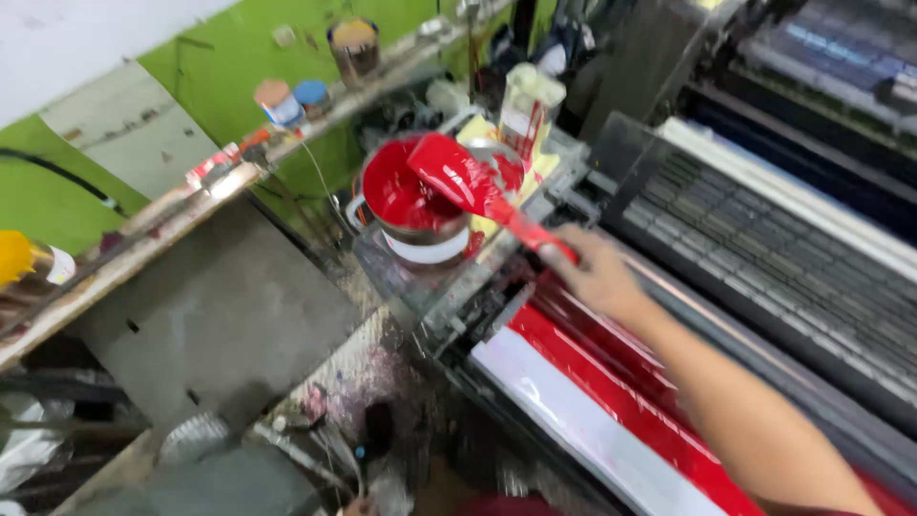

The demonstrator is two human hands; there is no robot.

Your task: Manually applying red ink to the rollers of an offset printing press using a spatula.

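Observation:
My right hand (594,277) grips the handle of a red-coated ink spatula (468,182). Its broad blade, loaded with thick red ink, hangs over the open can of red ink (406,205), which stands on the end of a printing machine. Just below my forearm runs the machine's ink trough with its red-smeared roller (611,377). My left hand is out of the picture.
A ledge along the green wall carries small cans (287,100) and a larger tin (353,43). A yellow-topped can (24,263) stands at the far left. Grey machine rollers and a ribbed plate (764,248) lie to the right. A stained metal surface (220,315) sits below left.

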